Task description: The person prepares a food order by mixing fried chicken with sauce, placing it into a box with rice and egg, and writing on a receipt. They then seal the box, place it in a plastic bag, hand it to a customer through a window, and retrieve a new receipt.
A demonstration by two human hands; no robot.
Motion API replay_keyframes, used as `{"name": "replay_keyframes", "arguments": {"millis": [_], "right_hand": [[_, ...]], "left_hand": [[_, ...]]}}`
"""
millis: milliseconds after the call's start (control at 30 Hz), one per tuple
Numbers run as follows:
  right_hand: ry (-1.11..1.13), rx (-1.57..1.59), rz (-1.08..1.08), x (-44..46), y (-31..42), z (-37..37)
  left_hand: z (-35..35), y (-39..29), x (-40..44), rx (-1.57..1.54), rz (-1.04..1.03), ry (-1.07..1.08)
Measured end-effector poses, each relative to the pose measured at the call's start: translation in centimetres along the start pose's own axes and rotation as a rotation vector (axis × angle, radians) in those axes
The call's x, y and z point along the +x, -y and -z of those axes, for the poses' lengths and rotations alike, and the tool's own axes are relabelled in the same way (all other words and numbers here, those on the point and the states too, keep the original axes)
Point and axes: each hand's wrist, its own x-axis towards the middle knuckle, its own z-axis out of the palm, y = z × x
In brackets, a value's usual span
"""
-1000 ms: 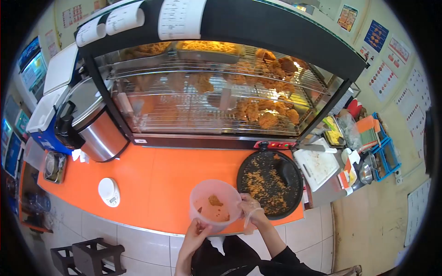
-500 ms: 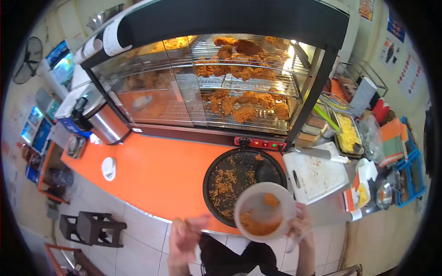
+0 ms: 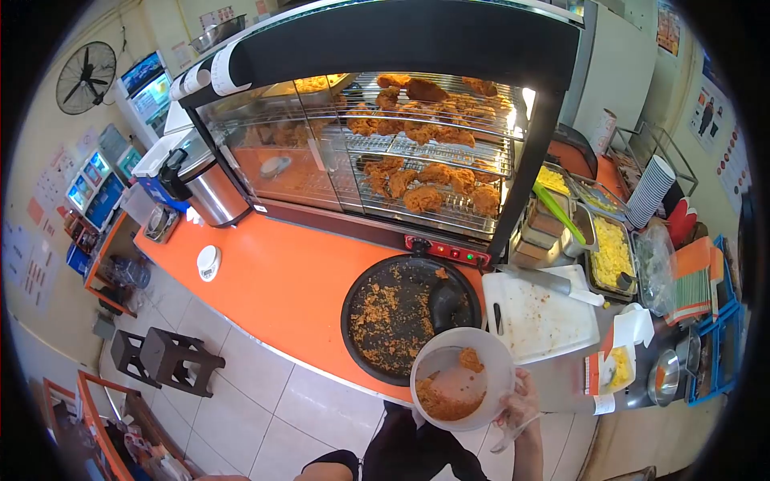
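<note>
My right hand (image 3: 520, 405), in what looks like a clear plastic glove, grips the side of a translucent plastic tub (image 3: 435, 358). Inside the tub lie a piece of fried chicken (image 3: 471, 360) and a heap of orange-brown crumbs (image 3: 446, 403). The tub overlaps the lower right edge of a round black tray (image 3: 385, 374) in view; whether they touch I cannot tell. Crumbs are scattered over the tray, and a dark rounded object (image 3: 447, 306) lies at its right side. My left hand is out of sight.
A glass display case (image 3: 385, 44) with fried chicken on racks stands behind the orange counter (image 3: 297, 280). Right of the tray are a white cutting board (image 3: 537, 321), a knife (image 3: 553, 282) and an open paper box (image 3: 613, 365). A small white round object (image 3: 208, 260) sits left.
My left hand, earlier raised in front of the counter, has gone out of view. The right hand still holds the tub. The camera view has shifted.
</note>
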Motion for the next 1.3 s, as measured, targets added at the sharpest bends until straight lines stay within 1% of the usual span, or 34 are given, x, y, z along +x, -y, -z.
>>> {"name": "replay_keyframes", "arguments": {"millis": [167,267,300,333,400,467,500,533,600,633,667,700,733,800,833,867,900,933,1000,1067,1133,1233,1300], "right_hand": [[-0.005,0.016,0.03,0.6,-0.7,0.0],[-0.026,-0.023,0.026,0.6,0.2,-1.3],[-0.003,-0.03,0.045,0.9,0.3,-1.6],[0.019,-0.037,0.06,1.2,0.2,-1.9],[0.102,-0.045,0.076,1.6,0.2,-2.9],[0.224,-0.052,0.084,2.0,0.4,-4.9],[0.241,-0.106,0.137,2.4,0.0,-6.3],[0.26,-0.161,0.194,2.9,-0.6,-7.9],[0.309,-0.197,0.237,4.4,-1.5,-10.5],[0.34,-0.183,0.216,5.1,-1.9,-11.7],[0.37,-0.173,0.19,5.8,-2.3,-13.1],[0.36,-0.145,0.113,6.1,-1.9,-15.2],[0.373,-0.176,0.099,6.9,-2.3,-17.1],[0.401,-0.249,0.07,8.7,-3.0,-20.9],[0.359,-0.635,-0.076,10.0,-2.7,-22.0],[0.408,-0.708,0.073,12.1,-2.7,-23.3],[0.46,-0.778,0.218,15.1,-3.0,-24.6],[0.513,-0.843,0.359,18.1,-3.3,-26.0],[0.203,-0.89,0.542,24.5,-3.0,-29.2],[0.078,-0.857,0.638,29.9,-2.1,-32.7],[0.016,-0.73,0.607,32.5,-0.7,-36.6],[0.083,-1.241,0.908,37.6,0.5,-36.3],[0.189,-1.696,1.26,40.5,1.7,-35.4]], "left_hand": [[0.1,0.0,0.0,0.04,-0.027,0.054],[1.3,-0.2,-1.2,0.131,-0.024,0.089],[2.0,-0.1,-1.4,0.187,0.007,0.082],[2.6,0.0,-1.5,0.289,0.098,0.031],[4.2,1.1,-0.6,0.501,0.465,-0.162],[9.1,3.2,-3.6,0.787,0.74,-0.109],[10.9,3.8,-5.0,0.927,0.877,-0.079],[11.7,3.9,-5.6,0.967,0.92,-0.188],[13.7,3.9,-6.3,1.043,0.998,-0.401],[15.9,3.9,-7.4,1.015,0.897,-0.516],[18.4,3.3,-7.9,0.991,0.934,-0.451],[21.0,2.2,-8.2,0.964,0.972,-0.391],[23.2,1.3,-8.1,0.937,1.006,-0.328],[25.9,-0.4,-6.6,0.819,1.053,-0.491],[27.7,-1.2,-5.8,0.745,1.087,-0.566],[29.7,-1.7,-5.4,0.665,1.117,-0.64],[31.6,-1.9,-5.4,0.614,1.093,-0.685],[33.6,-2.1,-5.7,0.633,1.059,-0.715],[36.8,-2.0,-6.5,0.673,1.005,-0.772],[39.2,-1.7,-6.2,0.702,1.006,-0.905],[41.7,-1.4,-6.1,0.689,0.998,-1.028],[44.2,-1.3,-4.7,0.648,1.03,-1.038],[45.2,-0.7,-3.7,0.605,1.031,-1.031]]}}
